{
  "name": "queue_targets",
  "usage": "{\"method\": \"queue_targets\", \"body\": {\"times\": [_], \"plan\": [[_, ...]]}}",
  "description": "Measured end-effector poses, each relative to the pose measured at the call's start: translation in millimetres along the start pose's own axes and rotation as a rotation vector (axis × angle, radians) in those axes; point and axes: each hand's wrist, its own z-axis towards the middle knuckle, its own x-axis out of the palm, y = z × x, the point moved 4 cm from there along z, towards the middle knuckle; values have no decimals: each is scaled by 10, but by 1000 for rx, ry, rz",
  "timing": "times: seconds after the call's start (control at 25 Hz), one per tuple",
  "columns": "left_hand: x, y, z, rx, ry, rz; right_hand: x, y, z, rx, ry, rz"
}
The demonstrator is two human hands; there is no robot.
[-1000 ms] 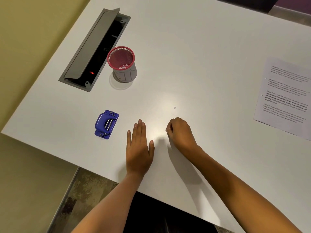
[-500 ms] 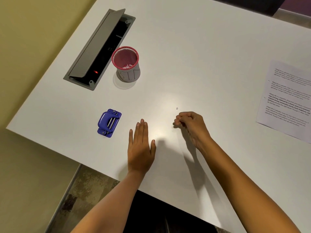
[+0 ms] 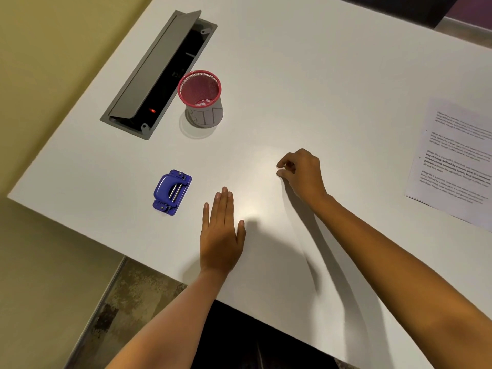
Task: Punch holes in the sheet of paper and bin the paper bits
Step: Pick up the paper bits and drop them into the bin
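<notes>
- Head view, left of centre: we see the blue hole punch (image 3: 172, 192) on the table (image 3: 292, 75).
- Upper left: bin (image 3: 202, 98) holding paper bits (image 3: 202, 103).
- Bottom centre: left hand (image 3: 222, 235) flat, fingers straight.
- Centre: right hand (image 3: 302, 174), fingertips curled together; we cannot tell if they pinch anything.
- Right edge: sheet of paper (image 3: 458, 161).

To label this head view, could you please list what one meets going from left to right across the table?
Blue hole punch → left hand → right hand → printed sheet of paper. The bin overlaps the punch and left hand sideways, so I leave it out.
</notes>
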Motion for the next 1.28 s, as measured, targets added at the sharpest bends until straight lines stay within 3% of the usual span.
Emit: {"method": "queue_targets", "body": {"times": [0.16, 0.4, 0.56, 0.64, 0.76, 1.08, 1.28], "plan": [[10, 9, 3, -10, -2, -5, 29, 40, 3, -122, 54, -95], [25, 14, 1, -19, -2, -23, 47, 48, 15, -94, 106, -119], [27, 19, 3, -18, -6, -41, -54, -43, 24, 242, -47, 319], [27, 21, 3, -18, -5, -43, -61, -144, 25, 430, -54, 547], [25, 19, 3, -20, -3, -47, -75, -188, -8, 552, -8, 762], [-6, 38, 1, -16, -1, -103, -186, 412, 382, 491, 120, 964], [27, 32, 2, -10, 21, -65, -249, 1201, 814, 161, 65, 631]]}}
